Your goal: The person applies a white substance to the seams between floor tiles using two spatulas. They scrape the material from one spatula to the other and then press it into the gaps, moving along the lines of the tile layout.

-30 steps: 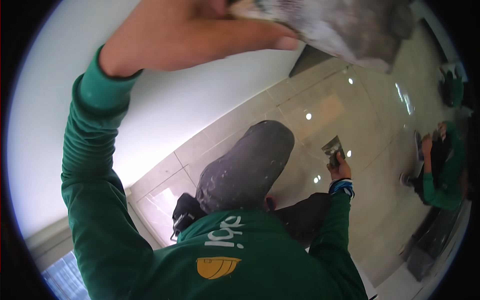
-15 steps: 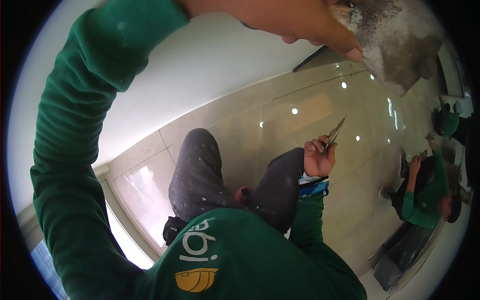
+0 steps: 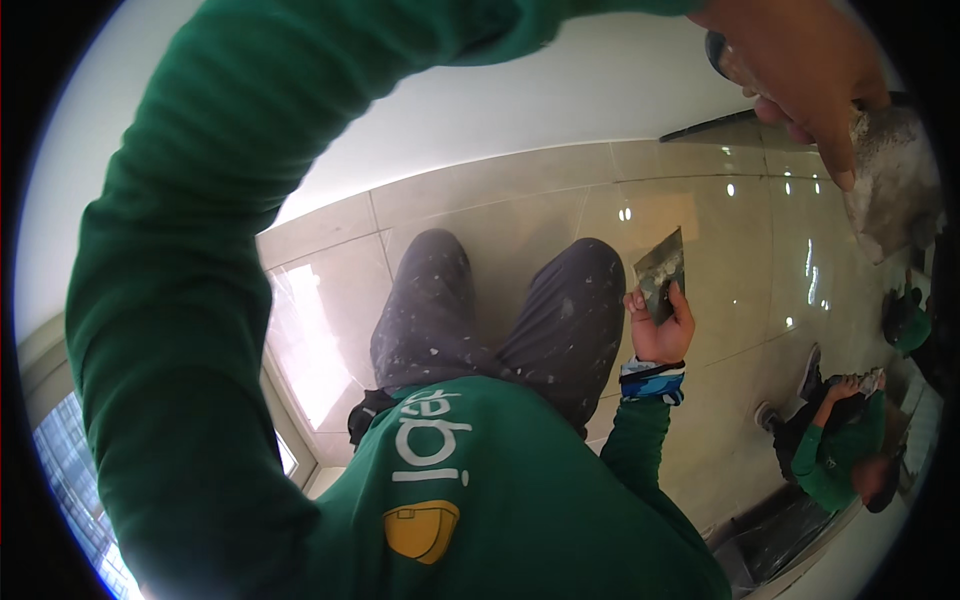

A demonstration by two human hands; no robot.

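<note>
My left arm, in a green sleeve, arches up and across the top, and its hand (image 3: 800, 65) is closed at the upper right. It grips a wide putty knife (image 3: 893, 180) whose blade is smeared whitish, with one finger stretched along the blade. Part of the handle shows beside the palm. Lower down, right of my knees, my right hand (image 3: 663, 335) pinches a flat metal scraper (image 3: 663, 268) between thumb and fingers. Its blade points upward and carries pale residue. Whether it has a handle is hidden by the palm.
Glossy beige floor tiles (image 3: 520, 200) spread beneath my bent, paint-flecked knees (image 3: 430, 300). A white wall (image 3: 450, 110) rises beyond. At right a person in green (image 3: 845, 450) sits low with something in their hands; another person (image 3: 907, 320) is farther off. A window (image 3: 75, 470) stands at left.
My left hand has swept right and down with the putty knife. The scraper in my right hand has turned from edge-on to showing its flat face. My view has shifted slightly.
</note>
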